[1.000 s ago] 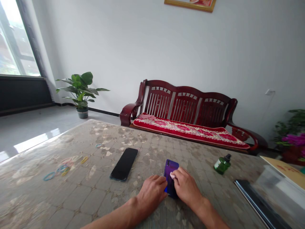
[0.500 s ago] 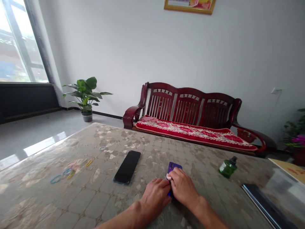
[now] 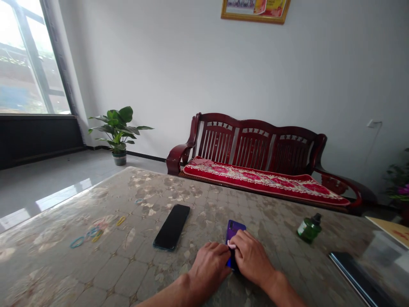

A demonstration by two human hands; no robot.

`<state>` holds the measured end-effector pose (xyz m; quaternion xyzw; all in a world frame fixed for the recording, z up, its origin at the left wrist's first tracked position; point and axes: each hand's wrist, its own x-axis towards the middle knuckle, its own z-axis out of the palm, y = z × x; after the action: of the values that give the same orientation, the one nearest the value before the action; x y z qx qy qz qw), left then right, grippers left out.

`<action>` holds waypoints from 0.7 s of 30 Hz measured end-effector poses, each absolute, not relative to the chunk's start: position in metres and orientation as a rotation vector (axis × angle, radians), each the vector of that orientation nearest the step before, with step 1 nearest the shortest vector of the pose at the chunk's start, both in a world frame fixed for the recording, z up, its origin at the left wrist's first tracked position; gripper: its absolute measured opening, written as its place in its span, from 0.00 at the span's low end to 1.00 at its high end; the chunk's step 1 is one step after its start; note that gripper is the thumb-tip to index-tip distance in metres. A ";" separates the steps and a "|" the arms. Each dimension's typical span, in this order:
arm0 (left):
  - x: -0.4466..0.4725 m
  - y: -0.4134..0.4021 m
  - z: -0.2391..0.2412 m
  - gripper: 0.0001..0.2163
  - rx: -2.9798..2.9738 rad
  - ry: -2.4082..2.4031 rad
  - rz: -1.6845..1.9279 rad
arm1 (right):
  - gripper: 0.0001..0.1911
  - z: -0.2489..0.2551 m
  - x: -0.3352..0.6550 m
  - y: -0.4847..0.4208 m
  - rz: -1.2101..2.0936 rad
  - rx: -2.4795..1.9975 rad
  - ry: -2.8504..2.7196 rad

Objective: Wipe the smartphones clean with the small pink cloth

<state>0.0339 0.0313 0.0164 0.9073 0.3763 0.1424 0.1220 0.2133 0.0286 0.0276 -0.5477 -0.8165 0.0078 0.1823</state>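
A purple-blue smartphone (image 3: 237, 225) lies back up on the table, its camera strip toward the far end. My left hand (image 3: 211, 262) is closed at the phone's left edge, fingers bent against it. Over the phone's right side, my right hand (image 3: 252, 256) is closed and pinches a small whitish wad (image 3: 231, 244), perhaps cloth or tissue, pressed on the phone's back. Both hands cover most of the lower phone. Left of them rests a black smartphone (image 3: 171, 226), screen up.
A patterned cloth covers the table (image 3: 121, 264). Several coloured rubber bands (image 3: 94, 232) lie at left. On the right are a green bottle (image 3: 309, 229), a dark flat device (image 3: 361, 277) and a clear box (image 3: 388, 256). A wooden bench (image 3: 252, 140) stands beyond.
My view has shifted slightly, so everything sits a little lower and farther right. Both hands stay at the purple phone, the whitish wad still under my right fingers.
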 end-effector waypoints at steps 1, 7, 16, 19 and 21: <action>0.034 0.031 0.017 0.06 2.647 1.092 0.417 | 0.15 0.027 0.215 0.032 0.016 -1.566 -2.287; 0.032 0.031 0.020 0.07 2.634 1.088 0.432 | 0.16 0.029 0.220 0.058 -0.049 -1.751 -2.133; 0.034 0.031 0.017 0.06 2.634 1.110 0.437 | 0.15 0.024 0.215 0.033 0.014 -1.563 -2.226; 0.034 0.031 0.019 0.07 2.631 1.106 0.441 | 0.15 0.023 0.220 0.043 -0.002 -1.674 -2.076; 0.033 0.031 0.019 0.07 2.630 1.099 0.436 | 0.15 0.023 0.218 0.048 0.059 -1.669 -2.026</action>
<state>0.0334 0.0310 0.0189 0.9045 0.3779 0.1500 0.1285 0.2182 0.0477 0.0228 -0.6145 -0.7461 0.0219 0.2554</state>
